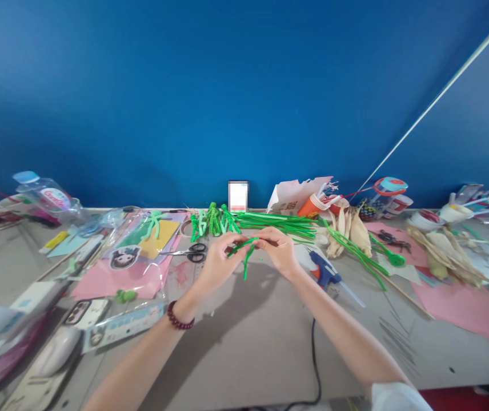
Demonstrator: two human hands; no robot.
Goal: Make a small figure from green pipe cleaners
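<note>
Between my two hands is a green pipe cleaner (245, 267), bent, with one end hanging down. My left hand (220, 251), with a dark bead bracelet (180, 317) at the wrist, pinches it from the left. Fingers of my right hand (277, 249) are closed on it from the other side, close to the left fingertips. Behind the hands lies a bundle of green pipe cleaners (276, 224). Left of the bundle are several twisted green pipe-cleaner figures (213, 220). Black-handled scissors (196, 252) rest beside my left hand, and a blue glue gun (325, 269) lies right of my right hand.
A blue wall (244, 103) closes off the back of the table. Pink paper (131, 279) and a plastic bottle (49, 194) are at left. Orange paper cups (313, 204), dried husks (347, 234) and more pink paper (469, 311) are at right. A black cable (314, 359) runs toward the front edge.
</note>
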